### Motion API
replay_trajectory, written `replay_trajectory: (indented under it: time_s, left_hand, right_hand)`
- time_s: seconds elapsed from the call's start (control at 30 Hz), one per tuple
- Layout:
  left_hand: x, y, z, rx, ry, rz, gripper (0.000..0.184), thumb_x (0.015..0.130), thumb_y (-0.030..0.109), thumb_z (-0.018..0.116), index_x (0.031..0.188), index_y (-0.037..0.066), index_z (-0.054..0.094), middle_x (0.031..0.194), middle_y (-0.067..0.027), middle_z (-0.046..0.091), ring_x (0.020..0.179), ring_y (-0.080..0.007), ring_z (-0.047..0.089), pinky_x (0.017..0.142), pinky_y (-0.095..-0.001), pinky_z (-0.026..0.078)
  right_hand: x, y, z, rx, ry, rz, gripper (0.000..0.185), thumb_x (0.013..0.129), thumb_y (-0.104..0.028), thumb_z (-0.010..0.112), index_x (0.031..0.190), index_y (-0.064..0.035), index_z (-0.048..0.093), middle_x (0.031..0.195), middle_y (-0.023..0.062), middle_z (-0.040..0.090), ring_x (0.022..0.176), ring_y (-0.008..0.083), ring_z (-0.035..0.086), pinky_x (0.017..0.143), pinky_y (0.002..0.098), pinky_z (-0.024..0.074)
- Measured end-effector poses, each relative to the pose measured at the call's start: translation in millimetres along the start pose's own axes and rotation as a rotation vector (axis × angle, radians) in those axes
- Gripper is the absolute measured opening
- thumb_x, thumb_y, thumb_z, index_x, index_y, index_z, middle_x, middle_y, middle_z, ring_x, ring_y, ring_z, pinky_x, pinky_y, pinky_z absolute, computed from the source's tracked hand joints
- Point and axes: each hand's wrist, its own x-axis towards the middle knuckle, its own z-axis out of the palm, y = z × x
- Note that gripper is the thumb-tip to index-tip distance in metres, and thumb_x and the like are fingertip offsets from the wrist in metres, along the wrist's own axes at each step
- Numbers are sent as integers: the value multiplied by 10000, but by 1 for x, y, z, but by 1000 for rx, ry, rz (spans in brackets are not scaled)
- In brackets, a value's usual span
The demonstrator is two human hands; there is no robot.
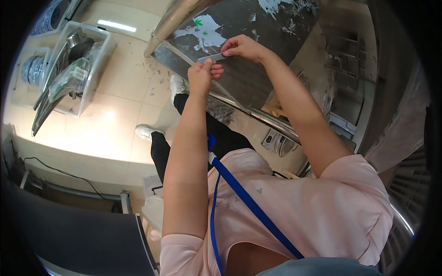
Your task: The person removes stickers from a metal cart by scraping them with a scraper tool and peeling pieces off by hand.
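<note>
A thin, flat grey strip is stretched between my two hands, above the dark surface of a metal-framed table. My left hand pinches the strip's near end between thumb and forefinger, its other fingers loosely curled. At the far end my right hand grips the strip with its fingertips. Just beyond my hands, torn white paper with green leaf marks lies on the table. More torn scraps are at the table's far side.
A clear plastic bin with metal parts and bags stands on the tiled floor at the left, beside coiled material. A metal rail edges the table. A dark panel is at lower left.
</note>
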Motion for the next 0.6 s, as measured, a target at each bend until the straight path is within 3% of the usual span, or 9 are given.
replay_trajectory:
  time_s: [0.13, 0.23, 0.33, 0.4, 0.47, 0.53, 0.6]
  left_hand:
    - [1, 1, -5, 27, -35, -17, 231, 836, 157, 462, 807, -66, 516, 726, -151, 593, 588, -190, 596, 506, -246, 474]
    - [0, 1, -5, 31, -17, -19, 233, 836, 157, 462, 807, -68, 517, 724, -151, 592, 588, -188, 595, 505, -245, 474]
    - [1, 2, -2, 40, 9, -21, 230, 836, 155, 461, 805, -66, 511, 719, -150, 591, 587, -187, 595, 499, -245, 469]
    - [1, 2, 1, 54, 24, -22, 226, 836, 155, 459, 799, -63, 507, 715, -148, 590, 583, -185, 593, 495, -247, 465]
    - [0, 1, 2, 21, 37, -11, 222, 837, 156, 453, 795, -57, 504, 706, -144, 590, 571, -182, 588, 489, -247, 459]
    - [-1, 0, 3, -9, 58, -6, 215, 835, 154, 451, 788, -50, 502, 695, -139, 588, 556, -177, 581, 484, -246, 452]
    - [-1, -1, 5, -35, 86, -7, 205, 832, 150, 452, 779, -43, 500, 680, -133, 585, 540, -169, 572, 481, -245, 446]
  right_hand:
    - [0, 5, -7, -10, 43, -20, 104, 718, -60, 592, 814, -22, 597, 715, 20, 579, 653, 81, 528, 576, 214, 423]
    - [8, 19, -32, 335, 603, -122, 83, 728, -71, 578, 796, -27, 595, 686, 26, 571, 619, 89, 535, 554, 219, 425]
    - [6, 28, -63, 207, 886, 15, 115, 724, -122, 585, 792, -29, 588, 681, 45, 576, 559, 119, 537, 535, 248, 434]
    - [16, 44, -68, -181, 1168, -253, 189, 725, -158, 592, 843, -13, 563, 691, 48, 569, 548, 119, 535, 516, 247, 430]
    - [16, 57, -74, -322, 1207, -203, 256, 717, -182, 602, 886, 2, 542, 708, 55, 568, 545, 124, 540, 508, 256, 433]
    - [-1, 47, -77, -197, 1014, 162, 315, 700, -193, 615, 920, 14, 524, 732, 67, 573, 547, 134, 551, 511, 275, 441]
    - [15, 84, -68, -327, 1130, 117, 334, 706, -229, 614, 915, 15, 521, 733, 71, 576, 555, 134, 553, 511, 268, 440]
